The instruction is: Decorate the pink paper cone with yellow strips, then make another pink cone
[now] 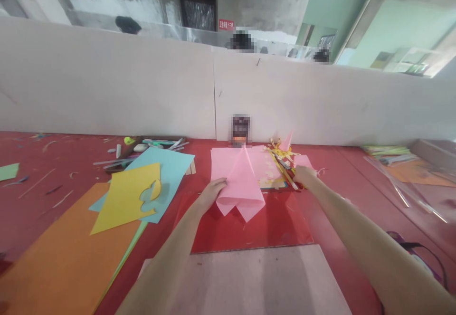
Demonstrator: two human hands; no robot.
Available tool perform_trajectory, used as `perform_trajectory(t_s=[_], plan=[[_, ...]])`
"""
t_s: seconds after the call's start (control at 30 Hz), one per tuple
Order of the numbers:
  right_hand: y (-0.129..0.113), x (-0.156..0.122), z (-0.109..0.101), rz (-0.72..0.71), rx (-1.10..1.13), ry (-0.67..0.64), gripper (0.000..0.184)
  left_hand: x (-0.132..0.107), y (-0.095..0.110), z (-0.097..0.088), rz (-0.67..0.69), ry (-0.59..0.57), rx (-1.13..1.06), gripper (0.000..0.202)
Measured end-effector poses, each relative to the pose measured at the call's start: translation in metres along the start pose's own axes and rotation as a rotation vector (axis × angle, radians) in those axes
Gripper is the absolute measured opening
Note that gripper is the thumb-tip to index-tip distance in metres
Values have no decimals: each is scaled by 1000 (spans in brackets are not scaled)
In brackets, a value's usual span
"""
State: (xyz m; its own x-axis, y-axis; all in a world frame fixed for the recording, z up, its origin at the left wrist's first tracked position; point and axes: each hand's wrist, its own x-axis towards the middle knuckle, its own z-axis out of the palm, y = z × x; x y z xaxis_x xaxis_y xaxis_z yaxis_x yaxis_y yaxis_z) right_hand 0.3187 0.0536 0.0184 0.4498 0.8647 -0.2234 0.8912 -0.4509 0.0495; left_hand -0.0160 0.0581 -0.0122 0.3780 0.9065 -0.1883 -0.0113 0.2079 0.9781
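Observation:
My left hand (211, 193) pinches the left edge of a folded pink paper sheet (239, 182) that lies over a red mat (270, 224). My right hand (302, 175) reaches to the right of the pink sheet and closes on a pair of scissors (285, 170), whose blades point away over yellow paper scraps (281, 153). A small pink paper cone (287, 140) stands behind the scraps.
A yellow sheet (124, 196) with a cut-out lies on a light blue sheet (167, 167) and a large orange sheet (57, 262) at the left. Pens and tools (142, 148) lie behind them. A pale partition wall (142, 87) closes the back. More paper stacks (392, 152) sit at the right.

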Motion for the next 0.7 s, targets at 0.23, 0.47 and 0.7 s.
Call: perform_trajectory(t_s=[0.23,0.47,0.7], plan=[[1,10,3,-32,-61,-56,33,-1,0,2,0,22,-7,19],[14,10,0,-16,-59,-23,38,-2,-1,1,21,-12,-22,18],[21,-1,-17,53,-96,161,42,-1,-1,1,7,-41,-42,18]])
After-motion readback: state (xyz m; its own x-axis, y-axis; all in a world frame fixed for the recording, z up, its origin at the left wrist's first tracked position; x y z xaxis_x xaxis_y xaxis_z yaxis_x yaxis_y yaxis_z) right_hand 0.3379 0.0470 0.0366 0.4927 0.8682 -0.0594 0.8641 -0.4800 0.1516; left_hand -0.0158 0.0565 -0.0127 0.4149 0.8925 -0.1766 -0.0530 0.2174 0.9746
